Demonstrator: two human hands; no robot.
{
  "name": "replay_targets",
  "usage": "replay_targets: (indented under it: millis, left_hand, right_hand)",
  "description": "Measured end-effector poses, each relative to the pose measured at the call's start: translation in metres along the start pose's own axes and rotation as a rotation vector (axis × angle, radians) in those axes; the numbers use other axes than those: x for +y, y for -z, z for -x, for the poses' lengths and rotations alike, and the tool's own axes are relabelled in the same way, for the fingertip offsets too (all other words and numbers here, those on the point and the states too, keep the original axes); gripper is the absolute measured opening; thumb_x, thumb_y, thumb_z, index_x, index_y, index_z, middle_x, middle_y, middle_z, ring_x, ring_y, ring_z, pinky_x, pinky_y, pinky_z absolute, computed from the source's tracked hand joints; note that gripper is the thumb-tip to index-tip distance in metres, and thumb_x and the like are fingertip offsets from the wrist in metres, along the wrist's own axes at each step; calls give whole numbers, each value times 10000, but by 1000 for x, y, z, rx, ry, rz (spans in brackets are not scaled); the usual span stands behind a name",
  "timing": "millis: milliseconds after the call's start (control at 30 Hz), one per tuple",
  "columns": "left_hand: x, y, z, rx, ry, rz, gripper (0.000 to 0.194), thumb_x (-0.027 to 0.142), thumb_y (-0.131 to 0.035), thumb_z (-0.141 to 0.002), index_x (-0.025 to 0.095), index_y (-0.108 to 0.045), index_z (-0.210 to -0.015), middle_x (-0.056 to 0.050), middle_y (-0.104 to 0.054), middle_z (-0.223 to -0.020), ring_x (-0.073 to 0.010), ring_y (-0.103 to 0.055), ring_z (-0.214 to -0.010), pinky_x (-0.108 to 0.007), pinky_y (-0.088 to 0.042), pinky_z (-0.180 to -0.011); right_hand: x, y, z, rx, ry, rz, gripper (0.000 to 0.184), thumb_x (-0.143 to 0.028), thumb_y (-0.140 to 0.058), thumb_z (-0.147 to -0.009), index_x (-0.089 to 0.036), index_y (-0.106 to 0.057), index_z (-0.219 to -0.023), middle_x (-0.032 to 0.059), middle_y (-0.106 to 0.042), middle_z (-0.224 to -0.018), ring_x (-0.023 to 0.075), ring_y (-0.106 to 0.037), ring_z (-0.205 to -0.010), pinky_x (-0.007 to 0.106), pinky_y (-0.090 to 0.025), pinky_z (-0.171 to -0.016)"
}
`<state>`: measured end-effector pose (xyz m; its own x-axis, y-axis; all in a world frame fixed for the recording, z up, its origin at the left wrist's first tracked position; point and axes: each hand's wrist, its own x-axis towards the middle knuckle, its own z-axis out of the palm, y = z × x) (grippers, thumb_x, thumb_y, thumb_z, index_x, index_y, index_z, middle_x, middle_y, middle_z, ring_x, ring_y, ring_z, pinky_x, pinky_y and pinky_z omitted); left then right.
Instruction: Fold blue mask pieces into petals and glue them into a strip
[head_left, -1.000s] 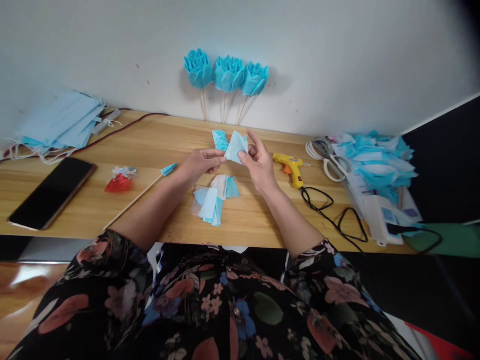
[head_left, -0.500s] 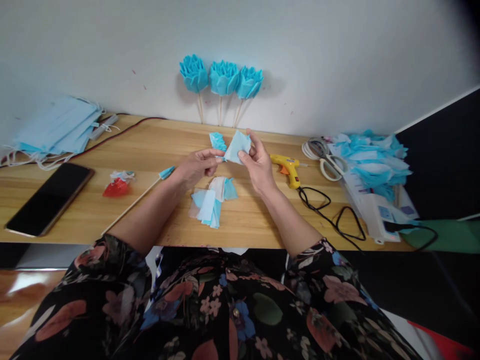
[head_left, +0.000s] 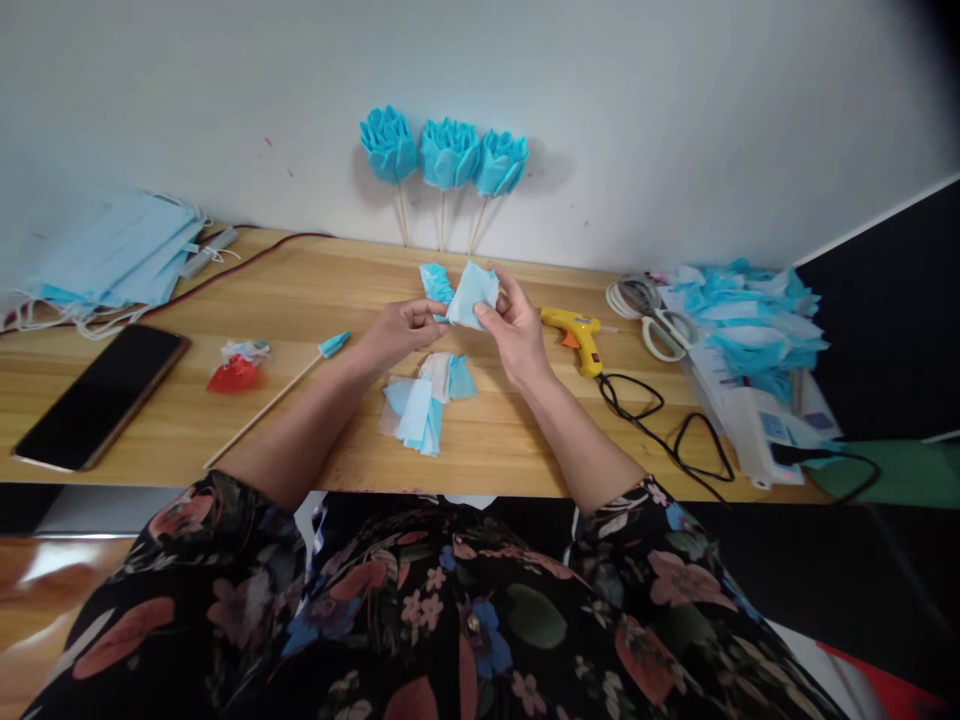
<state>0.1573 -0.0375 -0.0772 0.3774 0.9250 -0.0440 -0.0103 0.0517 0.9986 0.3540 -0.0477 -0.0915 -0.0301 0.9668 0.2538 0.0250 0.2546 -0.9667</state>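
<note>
A light blue piece of mask fabric is pinched between the thumb and fingers of my right hand. My left hand closes its fingertips on the lower left corner of the same piece. Just behind lies a small pile of blue petal-shaped pieces, partly covered by the held fabric. Nearer to me on the table are loose blue and white fabric scraps. Beside my left forearm lies a wooden stick with a blue fabric tip.
Three blue fabric flowers on sticks lean against the wall. A yellow glue gun, white scissors and a fabric heap are at right. Face masks, a phone and a red bundle are at left.
My hands stay almost in place with the fabric piece between them. The fingers of my left hand have shifted slightly at its corner.
</note>
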Motion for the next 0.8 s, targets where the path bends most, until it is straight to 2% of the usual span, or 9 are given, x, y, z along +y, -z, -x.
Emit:
replay_targets:
  millis: [300, 567, 800]
  left_hand:
    - [8, -3, 4, -20, -27, -49, 325, 405, -826, -688, 155, -704, -858, 32, -556, -666, -60, -400, -554, -208, -286, -518]
    - [8, -3, 3, -33, -49, -99, 297, 418, -793, -724, 162, -651, -771, 47, -457, -605, -69, -349, -523, -233, -215, -504]
    - [12, -5, 5, -37, -49, -103, 332, 430, -785, -709, 171, -578, -698, 60, -425, -591, -61, -326, -526, -231, -221, -506]
  right_hand:
    - [-4, -3, 2, 3, -15, 7, 700, -643, -711, -826, -315, -525, -1417, 56, -716, -1132, 245, -670, -1064, 428, -578, -940]
    - [-3, -6, 3, -3, -32, -25, 687, -611, -753, -804, -303, -554, -1384, 52, -726, -1118, 254, -670, -1093, 430, -573, -951]
    - [-4, -7, 4, -24, -41, -46, 700, -616, -766, -788, -301, -555, -1377, 45, -733, -1076, 255, -677, -1081, 435, -570, -958]
